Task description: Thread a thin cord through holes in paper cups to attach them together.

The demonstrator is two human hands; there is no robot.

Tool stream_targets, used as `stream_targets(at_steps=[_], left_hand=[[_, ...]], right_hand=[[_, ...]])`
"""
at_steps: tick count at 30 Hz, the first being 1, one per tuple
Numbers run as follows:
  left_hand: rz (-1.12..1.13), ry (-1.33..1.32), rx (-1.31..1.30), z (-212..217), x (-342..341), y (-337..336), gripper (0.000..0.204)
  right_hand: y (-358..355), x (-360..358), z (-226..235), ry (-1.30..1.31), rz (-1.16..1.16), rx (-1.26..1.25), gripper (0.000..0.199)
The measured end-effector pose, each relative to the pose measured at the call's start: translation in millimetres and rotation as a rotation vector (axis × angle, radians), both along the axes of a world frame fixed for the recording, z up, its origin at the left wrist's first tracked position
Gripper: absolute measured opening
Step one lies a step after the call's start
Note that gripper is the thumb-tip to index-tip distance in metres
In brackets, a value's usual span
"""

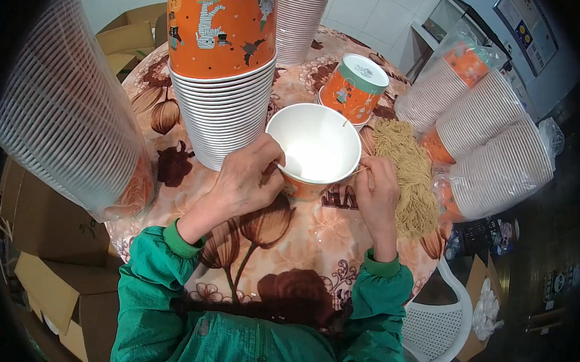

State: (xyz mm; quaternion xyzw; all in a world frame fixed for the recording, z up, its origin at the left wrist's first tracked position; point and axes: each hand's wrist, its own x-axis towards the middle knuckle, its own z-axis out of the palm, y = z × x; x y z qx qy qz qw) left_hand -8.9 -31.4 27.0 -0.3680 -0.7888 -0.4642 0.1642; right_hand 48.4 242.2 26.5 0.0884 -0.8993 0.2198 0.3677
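Floral tablecloth (323,234), open paper tub (313,146) on it between my hands. Left hand (251,176): fingers curled at rim, grip hidden, can't tell. Right hand (377,188): pinched on thin cord (361,170). Uneven pull could tip tub or tear wall.

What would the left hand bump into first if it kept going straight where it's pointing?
Probably the open paper tub. The left hand points forward and right, toward the tub's left side. Its fingertips look right beside the rim, perhaps touching; depth is hard to judge.
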Motion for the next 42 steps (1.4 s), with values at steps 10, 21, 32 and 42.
stream_targets(at_steps=[10, 21, 32, 42], left_hand=[[0.049, -0.065, 0.057, -0.7, -3.4, -1.3, 0.017], [-0.007, -0.254, 0.161, -9.3, -2.6, 2.9, 0.014], [-0.016, -0.402, 0.303, -24.2, -9.9, 6.6, 0.012], [-0.023, -0.317, 0.201, -15.4, -4.8, 8.5, 0.013]], right_hand=[[-15.8, 11.9, 16.0, 0.01, 0.109, -0.11, 0.024], [-21.5, 7.5, 11.8, 0.002, 0.146, -0.327, 0.045], [29.2, -11.3, -34.6, -0.753, 0.043, -0.901, 0.033], [34.5, -13.9, -38.4, -0.683, 0.338, -1.367, 0.02]])
